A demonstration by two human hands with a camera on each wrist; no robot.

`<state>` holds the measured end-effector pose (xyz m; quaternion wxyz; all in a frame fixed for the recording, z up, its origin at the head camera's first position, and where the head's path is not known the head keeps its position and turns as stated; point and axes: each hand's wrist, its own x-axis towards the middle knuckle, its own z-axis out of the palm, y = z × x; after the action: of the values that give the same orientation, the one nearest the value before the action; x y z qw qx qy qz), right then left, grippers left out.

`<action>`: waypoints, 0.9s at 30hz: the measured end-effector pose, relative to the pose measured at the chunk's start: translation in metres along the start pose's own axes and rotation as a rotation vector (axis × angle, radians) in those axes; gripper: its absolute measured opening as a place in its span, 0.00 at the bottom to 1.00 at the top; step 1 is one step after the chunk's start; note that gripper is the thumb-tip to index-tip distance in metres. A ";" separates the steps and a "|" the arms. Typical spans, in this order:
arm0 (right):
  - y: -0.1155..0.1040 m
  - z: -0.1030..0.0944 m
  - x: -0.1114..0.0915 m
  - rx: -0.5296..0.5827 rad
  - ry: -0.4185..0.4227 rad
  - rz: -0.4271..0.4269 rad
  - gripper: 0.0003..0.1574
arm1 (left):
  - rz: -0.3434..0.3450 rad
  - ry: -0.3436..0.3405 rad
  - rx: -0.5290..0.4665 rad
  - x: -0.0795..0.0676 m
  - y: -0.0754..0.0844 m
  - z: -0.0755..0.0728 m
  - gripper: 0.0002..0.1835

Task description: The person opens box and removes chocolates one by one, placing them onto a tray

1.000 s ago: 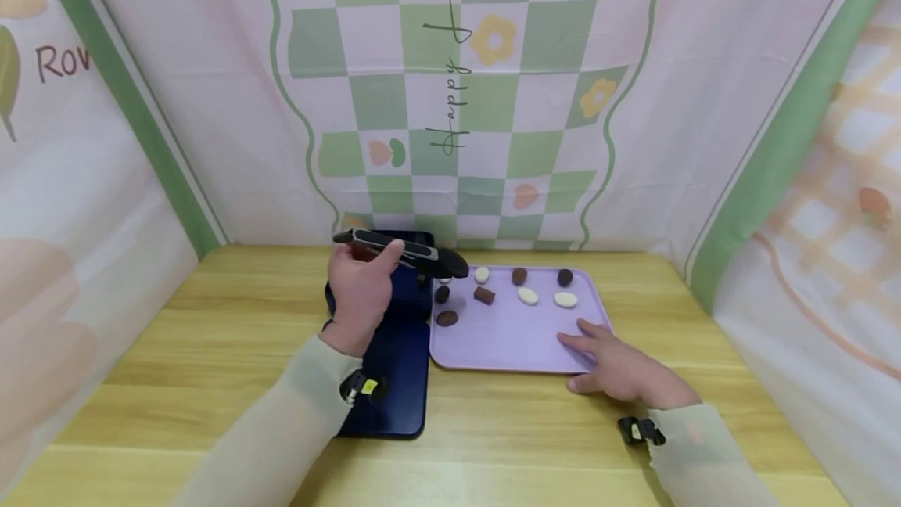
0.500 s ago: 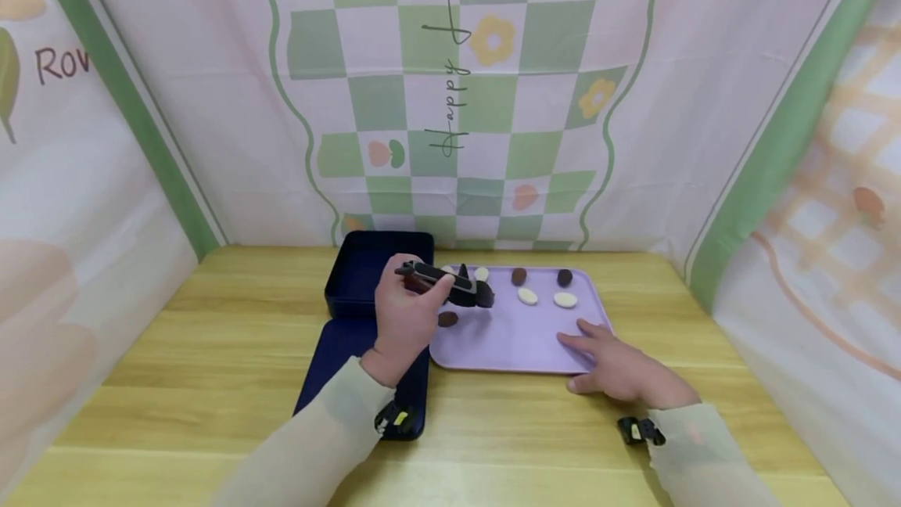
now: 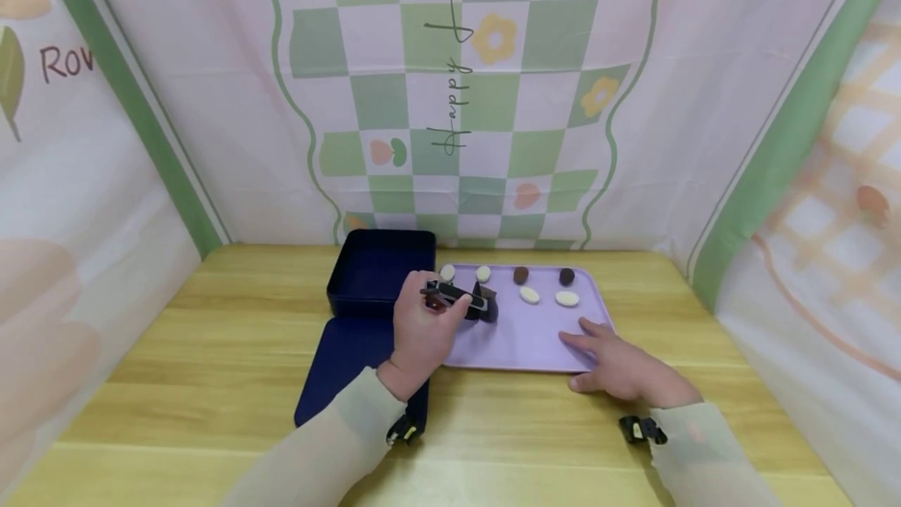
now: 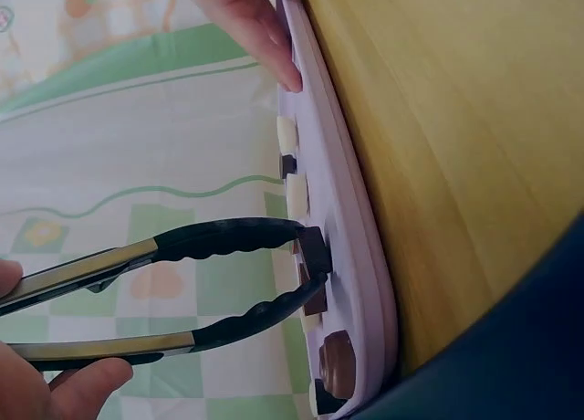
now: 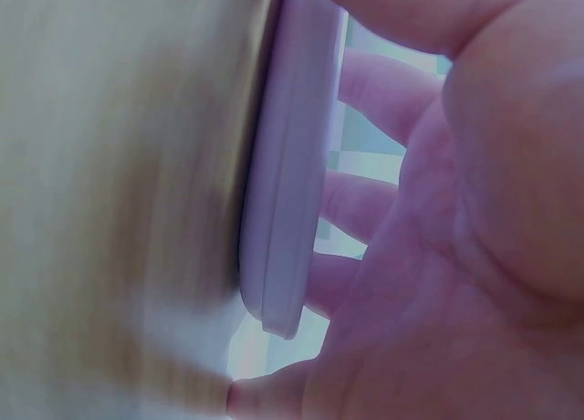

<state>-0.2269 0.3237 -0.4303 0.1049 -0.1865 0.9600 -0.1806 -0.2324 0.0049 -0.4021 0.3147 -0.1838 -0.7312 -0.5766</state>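
My left hand (image 3: 424, 329) grips black-and-silver tongs (image 3: 461, 298), thumb along the upper arm. Their black tips point down over the lilac tray (image 3: 542, 344). In the left wrist view the tongs' tips come down beside a brown rectangular chocolate (image 4: 313, 299); whether they pinch it I cannot tell. Nearer the tray's corner lies a rounded brown chocolate (image 4: 338, 363), which my left hand hides in the head view. My right hand (image 3: 622, 362) rests on the tray's right front corner with fingers spread; in the right wrist view its fingers (image 5: 356, 205) reach over the rim.
A dark blue box (image 3: 380, 307) stands left of the tray, its flat lid part (image 3: 345, 362) lying in front. Oval white chocolates (image 3: 567, 299) and round dark ones (image 3: 566, 277) lie along the tray's back. A patterned cloth (image 3: 450, 100) hangs behind the wooden table (image 3: 507, 436).
From over the blue box, my left hand has moved right and towards me with the tongs, whose tips have come down onto the tray. My right hand has stayed put.
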 end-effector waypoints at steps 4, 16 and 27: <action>0.000 -0.001 0.000 -0.003 -0.003 0.002 0.50 | 0.027 -0.001 0.022 0.000 0.000 0.000 0.16; -0.002 -0.003 0.002 0.012 -0.012 0.010 0.49 | 0.010 0.050 -0.030 0.011 0.006 -0.007 0.18; -0.002 -0.002 0.001 0.017 -0.031 0.032 0.49 | 0.063 0.247 -0.062 0.056 0.015 -0.041 0.18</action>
<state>-0.2279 0.3218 -0.4282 0.1242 -0.1731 0.9595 -0.1844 -0.2539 -0.0359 -0.3473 0.4144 -0.1442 -0.6625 -0.6072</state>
